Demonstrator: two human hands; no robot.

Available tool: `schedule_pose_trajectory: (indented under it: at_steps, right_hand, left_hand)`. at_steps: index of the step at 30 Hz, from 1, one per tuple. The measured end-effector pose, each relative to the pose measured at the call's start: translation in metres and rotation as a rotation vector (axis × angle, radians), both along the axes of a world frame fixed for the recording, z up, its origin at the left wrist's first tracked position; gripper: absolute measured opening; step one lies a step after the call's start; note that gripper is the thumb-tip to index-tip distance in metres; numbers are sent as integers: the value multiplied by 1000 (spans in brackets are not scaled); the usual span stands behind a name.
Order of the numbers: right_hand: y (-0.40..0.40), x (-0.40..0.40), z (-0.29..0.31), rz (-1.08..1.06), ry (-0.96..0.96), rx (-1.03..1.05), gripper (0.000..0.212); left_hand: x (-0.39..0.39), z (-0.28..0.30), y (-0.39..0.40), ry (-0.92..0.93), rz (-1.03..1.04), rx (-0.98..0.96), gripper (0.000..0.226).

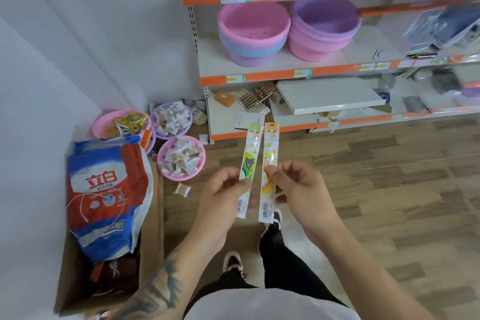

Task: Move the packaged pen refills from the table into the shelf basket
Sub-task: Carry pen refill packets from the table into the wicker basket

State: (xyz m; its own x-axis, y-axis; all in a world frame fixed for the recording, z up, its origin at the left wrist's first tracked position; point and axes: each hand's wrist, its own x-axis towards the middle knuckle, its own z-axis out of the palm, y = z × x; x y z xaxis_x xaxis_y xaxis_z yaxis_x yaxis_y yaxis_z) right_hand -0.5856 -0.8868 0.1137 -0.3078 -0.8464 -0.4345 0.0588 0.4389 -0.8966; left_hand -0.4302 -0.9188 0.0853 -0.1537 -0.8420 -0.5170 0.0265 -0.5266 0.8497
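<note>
Left hand (223, 189) pinches long green-printed plastic refill packet (248, 163) | right hand (296, 184) pinches matching orange-printed packet (269, 163) | both packets upright, side by side, above wooden floor | advice: keep thumbs firm, carry level toward pink plastic basket (253, 31) on orange-edged shelf (259, 76), release inside rim.

Glossy plastic refill packets (259, 169); wood-grain floor (389, 176).
</note>
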Motion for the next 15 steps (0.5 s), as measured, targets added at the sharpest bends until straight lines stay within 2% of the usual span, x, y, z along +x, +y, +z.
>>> schedule_pose_trajectory:
  at_steps: [5, 11, 15]
  right_hand:
    - [-69, -18, 23, 68, -22, -92, 23]
    - [-181, -48, 72, 171, -28, -282, 19]
    - [-252, -72, 123, 227, -105, -410, 20]
  left_hand:
    - [-17, 18, -62, 36, 75, -59, 4]
    - [-58, 69, -160, 30, 158, -323, 7]
    - [-84, 119, -222, 49, 179, -481, 8]
